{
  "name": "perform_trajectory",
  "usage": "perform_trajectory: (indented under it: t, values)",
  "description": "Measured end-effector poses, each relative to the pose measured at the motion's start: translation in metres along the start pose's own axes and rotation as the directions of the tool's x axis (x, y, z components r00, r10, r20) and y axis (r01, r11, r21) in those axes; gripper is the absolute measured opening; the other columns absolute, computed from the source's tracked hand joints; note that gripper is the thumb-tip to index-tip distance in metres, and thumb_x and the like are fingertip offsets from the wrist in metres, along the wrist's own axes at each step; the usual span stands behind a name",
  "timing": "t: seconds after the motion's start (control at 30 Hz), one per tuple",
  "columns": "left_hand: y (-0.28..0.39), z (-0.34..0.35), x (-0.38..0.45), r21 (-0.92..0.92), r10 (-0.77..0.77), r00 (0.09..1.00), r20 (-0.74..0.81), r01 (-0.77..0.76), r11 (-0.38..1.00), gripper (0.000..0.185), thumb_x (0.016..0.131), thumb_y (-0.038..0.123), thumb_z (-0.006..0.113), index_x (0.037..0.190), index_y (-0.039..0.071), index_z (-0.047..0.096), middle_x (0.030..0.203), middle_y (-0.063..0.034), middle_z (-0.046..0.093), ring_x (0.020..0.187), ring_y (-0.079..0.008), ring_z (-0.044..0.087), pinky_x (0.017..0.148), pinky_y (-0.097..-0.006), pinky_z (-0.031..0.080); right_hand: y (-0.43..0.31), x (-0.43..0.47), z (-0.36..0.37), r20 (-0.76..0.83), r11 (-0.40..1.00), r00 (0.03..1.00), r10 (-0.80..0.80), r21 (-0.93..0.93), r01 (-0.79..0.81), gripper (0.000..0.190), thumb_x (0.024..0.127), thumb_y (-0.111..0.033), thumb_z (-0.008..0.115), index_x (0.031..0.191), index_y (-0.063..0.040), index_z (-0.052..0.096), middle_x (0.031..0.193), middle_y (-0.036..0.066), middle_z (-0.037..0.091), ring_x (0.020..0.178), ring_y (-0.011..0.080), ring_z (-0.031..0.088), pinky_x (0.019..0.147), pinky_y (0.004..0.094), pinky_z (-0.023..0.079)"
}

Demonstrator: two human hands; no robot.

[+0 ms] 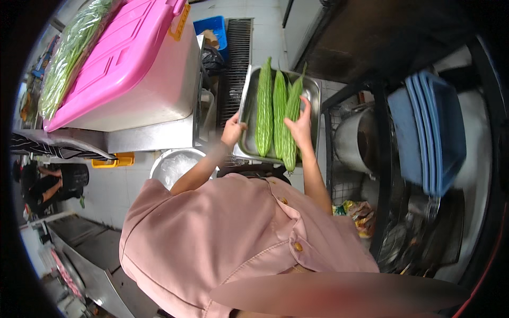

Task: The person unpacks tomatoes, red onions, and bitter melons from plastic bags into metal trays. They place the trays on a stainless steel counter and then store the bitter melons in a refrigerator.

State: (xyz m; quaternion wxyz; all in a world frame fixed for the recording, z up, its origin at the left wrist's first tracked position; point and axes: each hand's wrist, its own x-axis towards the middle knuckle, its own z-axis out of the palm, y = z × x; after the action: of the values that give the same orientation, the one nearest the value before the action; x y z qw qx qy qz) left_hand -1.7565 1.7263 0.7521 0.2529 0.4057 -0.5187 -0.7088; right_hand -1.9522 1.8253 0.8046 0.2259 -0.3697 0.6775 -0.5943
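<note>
A rectangular stainless steel pan is in front of me, with long green bitter melons lying lengthwise in it. My left hand grips the pan's left rim, thumb on the inside. In the right half of the pan, my right hand is around the rightmost bitter melon, whose lower end sticks out past the pan's near rim. Beside it is a middle bitter melon, and a left bitter melon lies apart from both. Another stem end shows behind, mostly hidden.
To the left, a lidded pink storage box carries bagged green vegetables. A metal basin with clear plastic stands by my left forearm. Right, a rack holds a metal pot and stacked blue trays. Another person is at far left.
</note>
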Motion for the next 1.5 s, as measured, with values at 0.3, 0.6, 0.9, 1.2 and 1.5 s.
perform_trajectory:
  t: [0.3, 0.6, 0.9, 1.2, 1.5]
  values:
    - [0.072, 0.000, 0.189, -0.146, 0.030, 0.948, -0.317, -0.080, 0.986, 0.058, 0.071, -0.003, 0.048, 0.128, 0.006, 0.048, 0.100, -0.0017, 0.059, 0.082, -0.0094, 0.053, 0.074, -0.0223, 0.043, -0.006, 0.240, 0.103, 0.546, 0.930, 0.810, -0.215, -0.138, 0.340, 0.078, 0.070, -0.011, 0.065, 0.138, -0.005, 0.026, 0.145, 0.025, 0.016, 0.133, 0.0385, 0.023, 0.107, 0.0390, 0.027]
    - [0.137, -0.038, 0.410, -0.195, -0.064, 0.952, -0.298, 0.005, 0.981, 0.055, 0.068, -0.007, 0.046, 0.123, 0.003, 0.052, 0.099, -0.0049, 0.061, 0.082, -0.0129, 0.056, 0.074, -0.0242, 0.045, 0.003, 0.408, 0.141, 0.773, 0.881, 0.634, -0.025, -0.282, 0.379, 0.075, 0.082, -0.034, 0.062, 0.140, -0.004, 0.025, 0.148, 0.019, 0.012, 0.134, 0.0380, 0.021, 0.106, 0.0398, 0.026]
    - [0.150, -0.067, 0.433, -0.217, -0.015, 0.978, -0.209, -0.031, 0.976, 0.058, 0.071, -0.007, 0.046, 0.128, 0.003, 0.047, 0.102, -0.0046, 0.061, 0.081, -0.0129, 0.057, 0.072, -0.0238, 0.045, 0.025, 0.408, 0.191, 0.611, 0.944, 0.785, -0.106, -0.187, 0.273, 0.070, 0.086, -0.025, 0.052, 0.141, -0.001, 0.017, 0.146, 0.027, 0.006, 0.131, 0.0444, 0.022, 0.105, 0.0414, 0.027]
    - [0.149, -0.105, 0.495, -0.074, 0.096, 0.935, -0.340, -0.129, 0.989, 0.051, 0.073, -0.004, 0.046, 0.123, -0.001, 0.049, 0.106, -0.0087, 0.060, 0.089, -0.0164, 0.057, 0.077, -0.0256, 0.045, 0.047, 0.491, 0.248, 0.677, 0.848, 0.729, -0.105, -0.323, 0.421, 0.071, 0.089, -0.043, 0.048, 0.141, -0.004, 0.019, 0.144, 0.032, 0.007, 0.135, 0.0455, 0.003, 0.109, 0.0479, 0.012]
    - [0.170, -0.135, 0.663, -0.156, -0.064, 0.929, -0.364, 0.007, 0.988, 0.045, 0.072, -0.007, 0.042, 0.115, 0.001, 0.051, 0.100, -0.0106, 0.062, 0.084, -0.0200, 0.061, 0.075, -0.0302, 0.049, 0.125, 0.576, 0.094, -0.019, 0.941, 0.988, 0.155, 0.306, -0.142, 0.038, 0.089, -0.013, 0.052, 0.126, -0.004, 0.047, 0.121, 0.008, 0.054, 0.104, 0.0188, 0.056, 0.087, 0.0289, 0.043]
